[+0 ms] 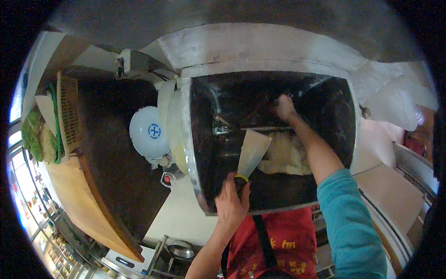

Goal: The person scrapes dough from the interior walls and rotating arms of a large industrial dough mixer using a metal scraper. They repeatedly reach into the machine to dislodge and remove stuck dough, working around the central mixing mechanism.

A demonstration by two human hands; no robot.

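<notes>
My left hand (pixel 231 204) grips the dark handle of a wide scraper (pixel 254 151), which has a yellow ring at the base of its blade. The blade points up over the inside of a dark metal mixer tub (pixel 189 139). A pale mass of dough (pixel 287 158) lies in the tub, just right of the blade. Behind the dough runs a horizontal metal bar (pixel 270 128). My right hand (pixel 286 108) reaches past the dough towards the tub's far wall. Its fingers are blurred and partly lost in shadow, so whether they hold anything is unclear.
Left of the tub sit a white bowl (pixel 148 136) with a blue mark and a red button (pixel 167 179). Farther left are a plastic basket (pixel 69 115), leafy vegetables (pixel 35 136) and a wooden board (pixel 75 195). A translucent plastic bag (pixel 392 99) is at right.
</notes>
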